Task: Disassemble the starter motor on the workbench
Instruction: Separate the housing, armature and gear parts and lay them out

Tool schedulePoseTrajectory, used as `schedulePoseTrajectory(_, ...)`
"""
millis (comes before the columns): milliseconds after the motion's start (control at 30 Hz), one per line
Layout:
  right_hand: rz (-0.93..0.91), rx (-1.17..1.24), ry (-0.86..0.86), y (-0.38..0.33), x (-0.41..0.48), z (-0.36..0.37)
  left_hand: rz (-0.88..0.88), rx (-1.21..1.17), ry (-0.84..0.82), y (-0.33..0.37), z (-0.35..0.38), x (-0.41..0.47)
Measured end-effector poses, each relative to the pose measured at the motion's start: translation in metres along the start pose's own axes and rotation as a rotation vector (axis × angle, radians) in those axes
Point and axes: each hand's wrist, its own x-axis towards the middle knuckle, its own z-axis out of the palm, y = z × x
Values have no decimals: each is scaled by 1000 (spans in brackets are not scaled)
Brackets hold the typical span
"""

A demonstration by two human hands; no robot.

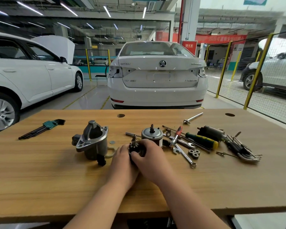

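Pinion assembly (136, 147), a dark toothed drive piece with a short shaft on top, stands near the middle of the counter (56, 179), a little toward the far edge. The left hand (122, 157) takes it from the left and the right hand (149, 157) from the right. The fingers of both are curled round its body, so both grip it.

Just to its left stands the nose housing (92, 142), already off. Just behind it stands the motor can (152, 135), shaft up. Three planet gears (194, 153) lie to the right among spanners (183, 153) and a green-handled screwdriver (203, 140), with the solenoid (211, 131) beyond them toward the far right corner. A hex key set (41, 128) lies toward the far left corner.

The main strip-down looks done, and the step in hand seems to be breaking down the pinion drive itself. Next, one hand probably must steady the body while the other twists or pulls the gear along its shaft. Whether a retaining ring needs a tool I cannot tell.
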Motion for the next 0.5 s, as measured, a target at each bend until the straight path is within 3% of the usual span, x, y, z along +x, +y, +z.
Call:
schedulePoseTrajectory(233, -52, -57, 104, -2, 1, 10, -48, 97, 110, -5, -4, -2)
schedulePoseTrajectory(400, -110, 37, 485, 14, 6, -26, -26, 124, 112, -8, -10, -10)
schedulePoseTrajectory(500, 33, 4, 305, 22, 22, -46, 8, 175, 180, -3, -12, -13)
